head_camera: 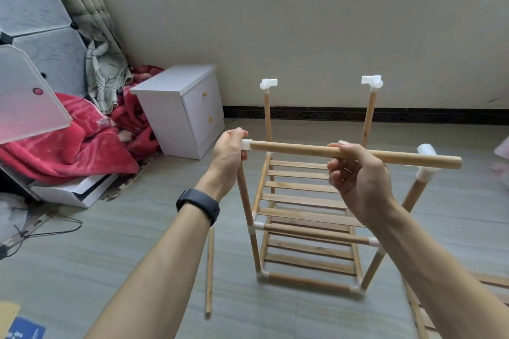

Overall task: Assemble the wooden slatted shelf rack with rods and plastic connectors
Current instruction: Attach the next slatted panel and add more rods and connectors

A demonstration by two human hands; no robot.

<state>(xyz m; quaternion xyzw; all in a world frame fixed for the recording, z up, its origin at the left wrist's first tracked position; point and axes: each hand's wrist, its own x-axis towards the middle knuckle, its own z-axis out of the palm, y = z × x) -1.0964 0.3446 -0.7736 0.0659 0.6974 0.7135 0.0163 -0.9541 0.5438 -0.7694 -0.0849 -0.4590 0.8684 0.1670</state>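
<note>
Rack (303,215) is stood on the floor (110,228) mid-scene, with two slatted tiers fitted. A rod (292,149) is held level across its near side. The rod's left end is seated in a connector (246,145) gripped by the left hand (227,157), and its middle is pinched by the right hand (358,176) (the right end hangs free). A spare rod (210,270) is laid on the floor, left.

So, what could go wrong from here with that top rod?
The rod is seated only in the front-left connector; its free end reaches past the front-right connector, so forcing it in may splay that upright. The left hand and right hand both work high up, so the rack might tip or twist.
</note>
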